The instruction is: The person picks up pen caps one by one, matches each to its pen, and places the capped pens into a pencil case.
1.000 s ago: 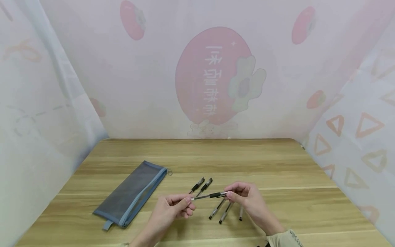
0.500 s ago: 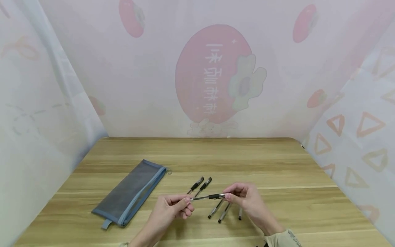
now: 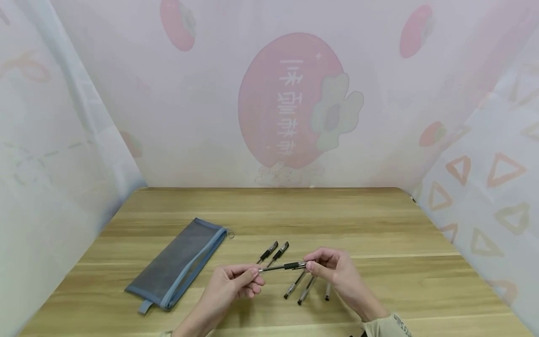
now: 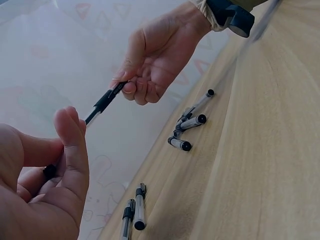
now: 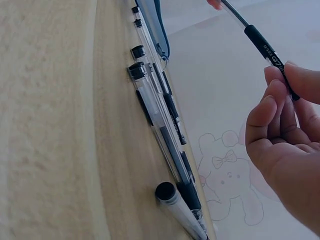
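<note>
A gel pen (image 3: 290, 266) with a black grip and clear barrel is held level above the table between both hands. My left hand (image 3: 233, 283) pinches its rear end between thumb and fingers, covering the tip of that end. At the capped end, my right hand (image 3: 338, 274) grips the pen between thumb and fingers, as the right wrist view shows closely on the black cap section (image 5: 265, 47). Below and behind the hands, two similar pens (image 3: 280, 251) lie side by side. Several more pens (image 3: 307, 291) lie under the right hand, which partly hides them.
A blue-grey mesh pencil case (image 3: 172, 264) lies on the left of the wooden table (image 3: 379, 224), its zipper side toward the pens and partly parted. Patterned cloth walls (image 3: 210, 93) stand behind and at both sides.
Both hands keep hold of the pen and have hardly moved. A little less of the pen's pale end shows at the left thumb. The head view has shifted slightly.
</note>
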Motion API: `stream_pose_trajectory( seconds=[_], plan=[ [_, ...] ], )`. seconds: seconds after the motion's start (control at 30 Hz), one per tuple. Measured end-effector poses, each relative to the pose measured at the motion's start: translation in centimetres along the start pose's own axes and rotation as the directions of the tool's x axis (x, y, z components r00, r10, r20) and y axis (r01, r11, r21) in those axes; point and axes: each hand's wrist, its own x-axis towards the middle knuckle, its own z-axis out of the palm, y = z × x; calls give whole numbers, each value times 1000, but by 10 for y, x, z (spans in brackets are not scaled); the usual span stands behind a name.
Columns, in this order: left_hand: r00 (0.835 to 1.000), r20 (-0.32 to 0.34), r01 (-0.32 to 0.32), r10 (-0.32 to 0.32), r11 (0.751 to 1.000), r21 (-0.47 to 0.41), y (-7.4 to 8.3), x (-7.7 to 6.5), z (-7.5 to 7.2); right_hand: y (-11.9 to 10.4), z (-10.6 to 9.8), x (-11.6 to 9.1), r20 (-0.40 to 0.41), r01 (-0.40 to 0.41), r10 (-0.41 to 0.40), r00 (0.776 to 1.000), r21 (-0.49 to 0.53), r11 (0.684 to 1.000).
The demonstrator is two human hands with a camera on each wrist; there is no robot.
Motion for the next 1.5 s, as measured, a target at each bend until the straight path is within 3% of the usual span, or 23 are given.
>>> stream_pose_trajectory(
  seconds=[0.73, 1.23, 1.5],
  plan=[
    [999, -31, 44, -44, 999, -9, -5, 2, -2, 5, 4, 4, -40, -60, 61, 997, 16, 998],
    [999, -10, 53, -53, 998, -26, -7, -2, -4, 6, 6, 4, -42, -97, 99, 994, 51, 994],
    [999, 10, 50, -50, 998, -36, -6, 3, -2, -1, -4, 7, -28, -119, 121, 992, 64, 991]
  ],
)
